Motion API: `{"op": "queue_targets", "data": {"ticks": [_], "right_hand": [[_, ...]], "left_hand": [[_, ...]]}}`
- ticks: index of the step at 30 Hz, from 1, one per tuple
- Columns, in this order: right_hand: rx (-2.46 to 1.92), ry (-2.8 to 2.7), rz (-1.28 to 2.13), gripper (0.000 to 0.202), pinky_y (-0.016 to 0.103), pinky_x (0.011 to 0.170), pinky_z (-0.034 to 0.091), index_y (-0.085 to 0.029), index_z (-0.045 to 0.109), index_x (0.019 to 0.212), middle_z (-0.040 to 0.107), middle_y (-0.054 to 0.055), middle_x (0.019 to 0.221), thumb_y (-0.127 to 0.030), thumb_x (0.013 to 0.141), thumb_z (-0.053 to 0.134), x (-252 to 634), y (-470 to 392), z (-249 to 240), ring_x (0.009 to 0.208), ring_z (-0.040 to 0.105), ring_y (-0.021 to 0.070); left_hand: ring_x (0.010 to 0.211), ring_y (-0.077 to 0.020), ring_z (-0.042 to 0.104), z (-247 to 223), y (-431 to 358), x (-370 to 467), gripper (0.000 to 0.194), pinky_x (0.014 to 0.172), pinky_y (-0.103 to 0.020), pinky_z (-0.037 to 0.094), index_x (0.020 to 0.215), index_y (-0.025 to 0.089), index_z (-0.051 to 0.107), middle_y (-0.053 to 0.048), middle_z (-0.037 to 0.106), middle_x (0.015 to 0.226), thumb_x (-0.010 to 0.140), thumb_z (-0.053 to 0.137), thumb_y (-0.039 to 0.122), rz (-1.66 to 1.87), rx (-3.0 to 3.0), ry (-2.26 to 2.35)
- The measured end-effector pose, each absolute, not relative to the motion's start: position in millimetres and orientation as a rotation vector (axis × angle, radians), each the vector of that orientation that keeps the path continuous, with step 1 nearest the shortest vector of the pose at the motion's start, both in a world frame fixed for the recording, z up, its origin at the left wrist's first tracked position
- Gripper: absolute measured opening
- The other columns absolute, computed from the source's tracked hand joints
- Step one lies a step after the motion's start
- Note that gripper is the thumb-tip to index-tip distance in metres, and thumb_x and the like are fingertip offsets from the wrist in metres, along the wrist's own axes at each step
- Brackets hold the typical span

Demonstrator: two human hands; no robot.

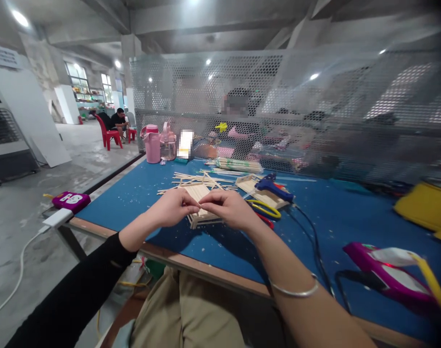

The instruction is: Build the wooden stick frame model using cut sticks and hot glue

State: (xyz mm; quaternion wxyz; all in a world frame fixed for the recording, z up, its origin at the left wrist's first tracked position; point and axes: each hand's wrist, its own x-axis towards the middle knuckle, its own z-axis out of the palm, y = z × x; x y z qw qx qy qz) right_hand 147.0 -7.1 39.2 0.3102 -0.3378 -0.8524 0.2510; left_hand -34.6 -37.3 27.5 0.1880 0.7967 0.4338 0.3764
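Observation:
Both hands meet over a small wooden stick frame [206, 220] near the front of the blue table. My left hand [175, 207] is closed in a pinch, its fingertips at the frame's upper side. My right hand [229, 208] pinches too, its fingertips almost touching those of the left. Whatever lies between the fingertips is too small to make out. Loose wooden sticks [184, 178] lie behind the frame. A second wooden piece [246, 183] rests to the right, with a blue glue gun [273, 187] on it and yellow-handled pliers [265, 209] beside it.
A pink jug [152, 145] and a bottle [168, 147] stand at the table's back left. Bundled sticks [239, 165] lie before a perforated screen [206, 96]. Purple power strips [71, 201] sit at left and right, with cables and a yellow object [425, 205] at right.

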Motion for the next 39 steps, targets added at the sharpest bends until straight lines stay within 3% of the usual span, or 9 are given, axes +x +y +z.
{"op": "queue_targets", "data": {"ticks": [11, 34, 39], "right_hand": [[-1.002, -2.259, 0.548, 0.020, 0.026, 0.062, 0.041, -0.015, 0.068, 0.077, 0.066, 0.004, 0.071, -0.027, 0.077, 0.053, 147.6, -11.4, 26.9, 0.066, 0.056, 0.0148], [-0.999, -2.263, 0.540, 0.018, 0.026, 0.064, 0.041, -0.015, 0.068, 0.076, 0.065, 0.004, 0.073, -0.025, 0.076, 0.052, 147.3, -13.1, 26.1, 0.068, 0.056, 0.0145], [-0.969, -2.278, 0.576, 0.023, 0.025, 0.059, 0.040, -0.015, 0.068, 0.084, 0.062, 0.002, 0.072, -0.016, 0.071, 0.049, 144.9, -15.1, 23.3, 0.062, 0.052, 0.0127]], "left_hand": [[0.071, -0.0176, 0.058, 27.6, -38.5, -33.2, 0.017, 0.064, -0.025, 0.039, 0.079, 0.019, 0.073, -0.007, 0.066, 0.076, 0.078, 0.057, 0.022, 0.946, 2.405, 1.365], [0.076, -0.0173, 0.059, 14.6, -40.7, -28.8, 0.020, 0.068, -0.026, 0.042, 0.085, 0.019, 0.071, -0.006, 0.066, 0.081, 0.083, 0.052, 0.022, 0.886, 2.487, 1.423], [0.073, -0.0158, 0.060, 8.2, -43.0, -27.4, 0.016, 0.065, -0.024, 0.042, 0.087, 0.017, 0.069, -0.005, 0.070, 0.081, 0.081, 0.055, 0.022, 0.986, 2.344, 1.376]]}}
